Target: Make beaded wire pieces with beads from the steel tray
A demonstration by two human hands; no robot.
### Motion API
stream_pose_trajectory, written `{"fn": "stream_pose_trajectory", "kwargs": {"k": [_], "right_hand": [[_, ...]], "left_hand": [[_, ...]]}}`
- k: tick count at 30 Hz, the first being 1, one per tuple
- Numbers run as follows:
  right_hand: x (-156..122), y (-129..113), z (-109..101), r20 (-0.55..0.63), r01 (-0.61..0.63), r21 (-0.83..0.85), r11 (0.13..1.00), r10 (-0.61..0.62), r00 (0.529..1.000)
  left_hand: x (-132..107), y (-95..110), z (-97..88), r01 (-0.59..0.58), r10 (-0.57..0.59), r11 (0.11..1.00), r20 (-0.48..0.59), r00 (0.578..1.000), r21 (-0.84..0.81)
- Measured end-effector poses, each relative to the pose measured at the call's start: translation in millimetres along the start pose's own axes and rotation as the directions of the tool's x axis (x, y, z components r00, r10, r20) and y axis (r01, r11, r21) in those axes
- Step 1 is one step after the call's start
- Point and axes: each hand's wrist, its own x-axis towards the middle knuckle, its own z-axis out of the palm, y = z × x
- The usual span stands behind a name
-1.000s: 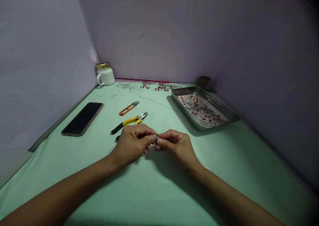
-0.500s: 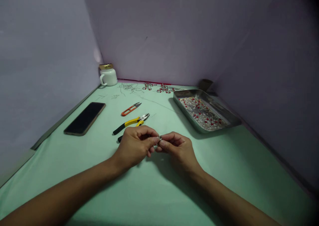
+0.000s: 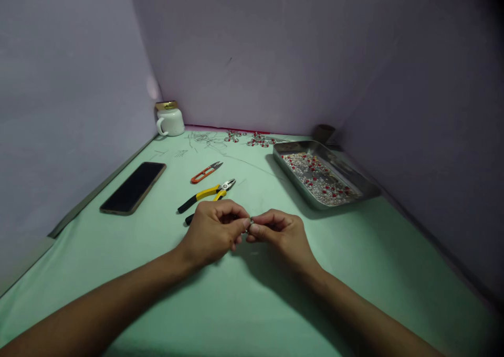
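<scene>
One small, shiny, silvery piece (image 3: pixel 251 221) sits pinched by bare left hand (image 3: pixel 210 232) and bare right hand (image 3: pixel 280 234); yellow-and-black metal pliers (image 3: pixel 208 192) lie at its ten o'clock.

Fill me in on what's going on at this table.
A person's left hand and right hand pinch a small shiny piece between them, its details too small to make out. Pliers and orange snips lie beyond the left hand; a metal tray of beads sits to the right.
</scene>
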Motion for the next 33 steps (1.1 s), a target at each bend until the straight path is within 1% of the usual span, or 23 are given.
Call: {"fn": "stream_pose_trajectory", "kwargs": {"k": [4,8,14,22,24,26,29,33], "right_hand": [[-0.6,0.8,-1.0,0.030,0.043,-0.024,0.999,-0.043,0.999],[1.2,3.8,-1.0,0.070,0.031,0.012,0.999,-0.032,0.997],[2.0,8.4,1.1,0.076,0.038,0.085,0.996,-0.044,0.996],[-0.8,10.2,0.3,0.056,0.062,0.066,0.996,-0.066,0.996],[-0.9,10.0,0.8,0.054,0.062,0.070,0.996,-0.066,0.996],[-0.9,9.6,1.6,0.038,0.059,0.072,0.996,-0.062,0.997],[-1.6,8.9,3.1,0.008,0.064,0.064,0.996,-0.064,0.998],[-3.6,8.0,4.4,-0.026,0.093,0.028,0.995,-0.092,0.995]], "left_hand": [[1.9,0.6,-2.0,0.063,-0.058,0.995,0.067,0.996,-0.074],[5.5,-2.8,-4.7,0.104,-0.085,0.983,0.132,0.988,-0.148],[6.8,-3.8,-7.0,0.155,-0.135,0.979,0.148,0.980,-0.133],[6.8,-3.0,-8.5,0.210,-0.180,0.965,0.182,0.967,-0.157],[7.1,-2.3,-8.3,0.222,-0.194,0.963,0.181,0.964,-0.152],[6.9,-1.7,-7.5,0.202,-0.176,0.967,0.169,0.970,-0.153],[5.6,-1.3,-5.5,0.151,-0.134,0.980,0.128,0.983,-0.133],[2.0,-1.0,-2.7,0.142,-0.134,0.984,0.076,0.988,-0.105]]}}
